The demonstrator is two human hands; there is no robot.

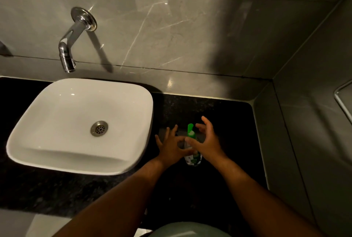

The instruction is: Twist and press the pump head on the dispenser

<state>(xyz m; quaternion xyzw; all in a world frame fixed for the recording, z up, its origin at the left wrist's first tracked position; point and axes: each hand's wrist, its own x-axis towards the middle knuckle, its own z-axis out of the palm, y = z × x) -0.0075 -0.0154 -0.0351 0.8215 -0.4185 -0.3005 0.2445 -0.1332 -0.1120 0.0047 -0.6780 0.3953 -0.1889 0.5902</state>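
A small clear soap bottle [192,157] with a green pump [190,130] stands on the dark bench [219,114], just right of the white basin [80,122]. The left hand [171,146] pinches the bottle's neck between thumb and forefinger, the other fingers spread and straight. The right hand [206,141] has its thumb against the neck from the other side, with its fingers loosely curled and lifted clear beside the pump head.

Judging from this, the bottle is being steadied at the neck; a good hold would keep the base flat on the bench and the pump's nozzle free.

The bottle's middle is hidden behind both hands, so how firmly the right hand grips cannot be told. The label is too small to read, and the bench is dark. A chrome tap [70,46] juts from the grey wall.
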